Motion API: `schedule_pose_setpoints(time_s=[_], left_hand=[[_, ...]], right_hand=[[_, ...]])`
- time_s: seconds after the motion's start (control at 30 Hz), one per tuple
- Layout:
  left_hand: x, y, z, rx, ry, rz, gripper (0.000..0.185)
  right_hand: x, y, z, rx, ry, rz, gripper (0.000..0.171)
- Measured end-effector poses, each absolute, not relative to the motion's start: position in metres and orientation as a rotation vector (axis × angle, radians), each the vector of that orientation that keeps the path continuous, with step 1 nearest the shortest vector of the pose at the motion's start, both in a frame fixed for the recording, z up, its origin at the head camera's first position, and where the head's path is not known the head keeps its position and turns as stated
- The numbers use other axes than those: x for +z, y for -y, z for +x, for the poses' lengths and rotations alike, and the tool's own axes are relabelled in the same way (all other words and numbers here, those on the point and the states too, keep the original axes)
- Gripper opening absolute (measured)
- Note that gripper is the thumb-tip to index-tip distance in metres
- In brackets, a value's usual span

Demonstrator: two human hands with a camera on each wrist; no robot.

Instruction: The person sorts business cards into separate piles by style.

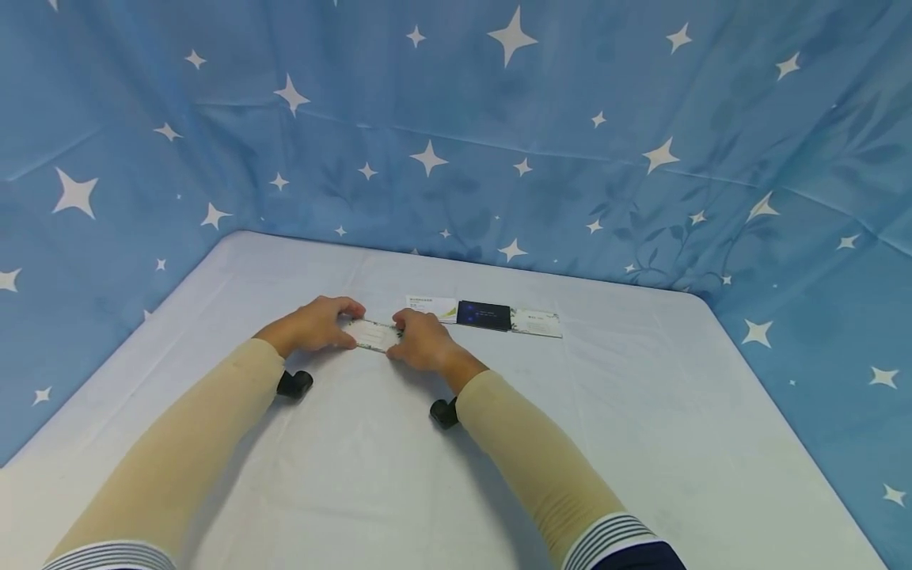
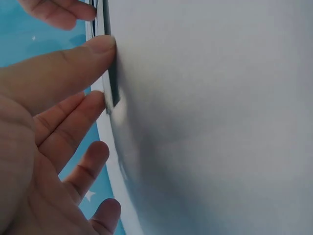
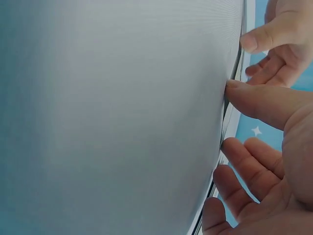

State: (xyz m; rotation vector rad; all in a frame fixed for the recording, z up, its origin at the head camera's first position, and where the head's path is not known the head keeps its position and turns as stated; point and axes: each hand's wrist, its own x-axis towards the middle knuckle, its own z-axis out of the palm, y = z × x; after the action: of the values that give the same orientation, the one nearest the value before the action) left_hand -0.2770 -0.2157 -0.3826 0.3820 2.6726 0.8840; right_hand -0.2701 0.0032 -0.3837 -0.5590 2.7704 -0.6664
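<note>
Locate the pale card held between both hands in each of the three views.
Head: card left of centre, between the hands.
Left wrist: card edge-on, upper left, at the thumb tip.
Right wrist: card edge-on, right of centre.
Shared landmark: white tabletop.

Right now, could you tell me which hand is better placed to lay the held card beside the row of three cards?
Probably the right hand: it holds the card's end nearest the row. The left hand holds the far end, so it would have to cross over.
</note>
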Motion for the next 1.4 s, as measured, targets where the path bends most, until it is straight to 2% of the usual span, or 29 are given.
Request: schedule_pose_setpoints(time_s=[0.17,0.4,0.63,1.07,1.4], left_hand=[[-0.381,0.216,-0.272,0.796,-2.730,0.360,0.058],[-0.377,0.213,-0.262,0.902,-2.684,0.396,0.058],[-0.371,0.194,-0.266,0.929,-2.698,0.477,0.055],[-0.353,0.117,-0.306,0.951,-2.724,0.541,0.057],[-0.356,0.041,-0.324,0.974,-2.706,0.641,0.054]], right_hand=[[-0.381,-0.004,-0.268,-0.622,-2.774,-0.570,0.061],[-0.381,-0.011,-0.268,-0.536,-2.776,-0.643,0.060],[-0.371,-0.040,-0.270,-0.623,-2.756,-0.684,0.059],[-0.345,-0.121,-0.294,-0.734,-2.814,-0.625,0.060],[-0.334,-0.194,-0.295,-0.765,-2.844,-0.453,0.061]])
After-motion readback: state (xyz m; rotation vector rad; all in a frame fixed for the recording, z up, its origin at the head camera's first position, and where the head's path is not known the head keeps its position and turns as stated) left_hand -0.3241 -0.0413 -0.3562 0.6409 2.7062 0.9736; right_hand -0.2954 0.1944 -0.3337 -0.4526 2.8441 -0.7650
